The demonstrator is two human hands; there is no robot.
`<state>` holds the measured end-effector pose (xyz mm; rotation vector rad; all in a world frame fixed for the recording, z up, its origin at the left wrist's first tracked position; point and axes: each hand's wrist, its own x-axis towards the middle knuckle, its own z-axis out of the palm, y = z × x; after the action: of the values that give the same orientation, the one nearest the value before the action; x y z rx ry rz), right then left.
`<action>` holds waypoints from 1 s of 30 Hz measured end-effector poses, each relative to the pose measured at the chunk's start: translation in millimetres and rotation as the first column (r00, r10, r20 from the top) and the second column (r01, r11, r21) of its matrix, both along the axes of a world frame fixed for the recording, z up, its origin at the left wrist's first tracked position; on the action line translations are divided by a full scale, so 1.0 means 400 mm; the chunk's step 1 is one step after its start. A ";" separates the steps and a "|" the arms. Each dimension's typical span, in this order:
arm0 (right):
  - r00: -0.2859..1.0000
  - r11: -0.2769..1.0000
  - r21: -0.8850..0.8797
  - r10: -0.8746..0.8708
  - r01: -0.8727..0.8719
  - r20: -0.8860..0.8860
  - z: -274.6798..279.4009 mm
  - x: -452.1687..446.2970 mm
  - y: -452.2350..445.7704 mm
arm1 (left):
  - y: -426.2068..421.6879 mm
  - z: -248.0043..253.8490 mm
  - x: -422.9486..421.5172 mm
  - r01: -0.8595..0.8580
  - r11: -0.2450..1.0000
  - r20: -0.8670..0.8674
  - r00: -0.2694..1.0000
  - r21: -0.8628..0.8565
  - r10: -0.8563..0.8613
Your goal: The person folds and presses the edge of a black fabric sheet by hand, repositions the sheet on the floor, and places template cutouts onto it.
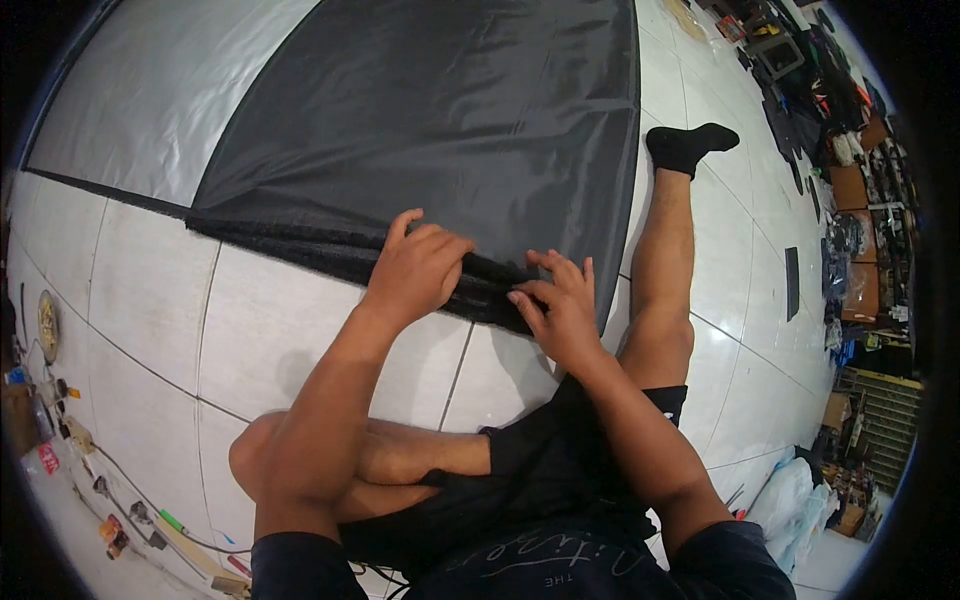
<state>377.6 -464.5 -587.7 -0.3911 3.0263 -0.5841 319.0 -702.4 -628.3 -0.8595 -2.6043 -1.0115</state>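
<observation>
A large dark sheet of smooth fabric lies spread on the floor in front of me. Along its near edge runs a fuzzy black strip, which looks folded or layered between my hands. My left hand grips this strip from above, fingers bent over it and one finger raised; its thumb is hidden. A short way to the right, my right hand pinches the strip between thumb and index finger, with the other fingers lifted apart over the sheet.
A silver-grey sheet section adjoins the dark one at left. My outstretched leg lies along the right side. Cables and small tools lie at lower left. Plastic bags and stacked boxes line the right. The floor is white tile.
</observation>
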 end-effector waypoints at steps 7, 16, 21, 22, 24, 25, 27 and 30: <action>0.985 1.000 -0.002 0.017 -0.018 -0.170 -0.039 -0.025 0.011 | -0.008 0.031 0.004 0.043 0.999 0.146 0.988 -0.022 -0.040; 0.970 0.981 0.089 0.183 -0.170 -0.163 -0.026 0.044 -0.031 | 0.004 0.017 0.006 0.001 0.998 0.184 0.983 -0.064 0.011; 0.977 0.982 0.131 0.155 -0.136 -0.145 -0.042 0.026 -0.015 | 0.006 0.000 0.004 0.000 1.000 0.022 1.000 -0.026 0.001; 0.977 0.982 0.132 0.154 -0.135 -0.147 -0.039 0.021 -0.014 | 0.008 -0.001 0.006 -0.001 0.999 0.018 1.000 -0.034 0.002; 0.992 0.994 0.059 0.093 -0.088 -0.090 -0.020 0.012 -0.018 | 0.008 -0.003 0.005 -0.001 0.999 0.013 1.000 -0.041 0.002; 0.992 0.994 0.059 0.092 -0.087 -0.091 -0.016 0.009 -0.018 | 0.003 -0.004 0.004 0.033 0.997 0.005 0.999 -0.068 -0.033; 0.994 0.997 0.030 0.074 -0.072 -0.078 -0.010 0.004 -0.014 | 0.001 0.008 0.004 0.068 0.993 -0.004 0.998 -0.094 -0.069; 0.991 0.997 0.011 0.080 -0.079 -0.104 -0.011 0.000 -0.004 | 0.001 0.034 0.012 0.052 0.998 -0.012 0.999 -0.024 -0.052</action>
<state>377.5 -466.0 -592.1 -0.5561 3.0931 -0.5645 323.7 -702.1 -614.6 -0.9409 -2.6009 -0.9874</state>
